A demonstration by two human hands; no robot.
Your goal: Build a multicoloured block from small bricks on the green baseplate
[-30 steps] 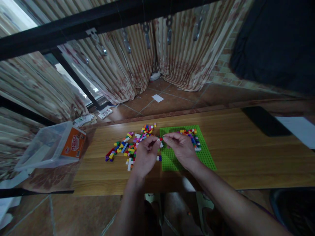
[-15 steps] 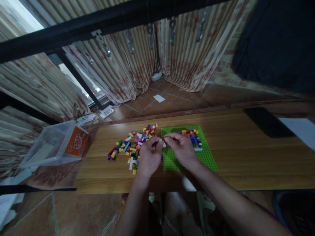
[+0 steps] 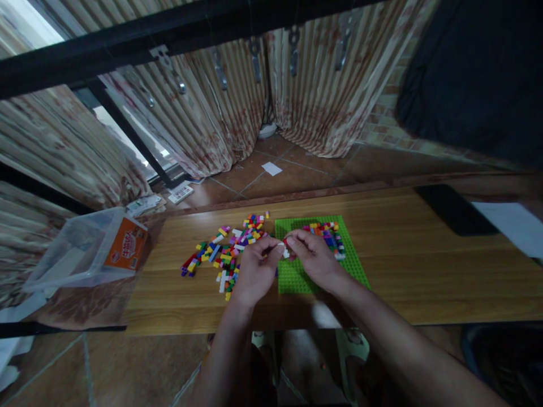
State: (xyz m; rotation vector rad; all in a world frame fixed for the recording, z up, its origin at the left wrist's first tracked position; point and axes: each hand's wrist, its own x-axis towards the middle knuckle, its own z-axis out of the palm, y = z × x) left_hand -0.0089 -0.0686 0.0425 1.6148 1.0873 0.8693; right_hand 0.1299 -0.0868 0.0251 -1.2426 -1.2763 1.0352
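My left hand and my right hand meet over the left part of a green studded baseplate. Thumb and fingers of the left pinch a small white toy brick. Between the right fingertips sits a small red brick, right against the white one; whether they are joined I cannot tell. Behind my right hand, a multicoloured group of bricks stands on the baseplate, partly covered by the hand. A loose pile of mixed bricks spreads over the table left of the baseplate, partly behind my left hand.
The wooden table runs across the view. A dark flat slab and white paper lie at the right. Left of the table is a clear plastic box with an orange label. A dark bar crosses above, before striped curtains.
The view has shifted slightly. Both hands stay together at the baseplate, and more of the white brick shows between the fingers now.
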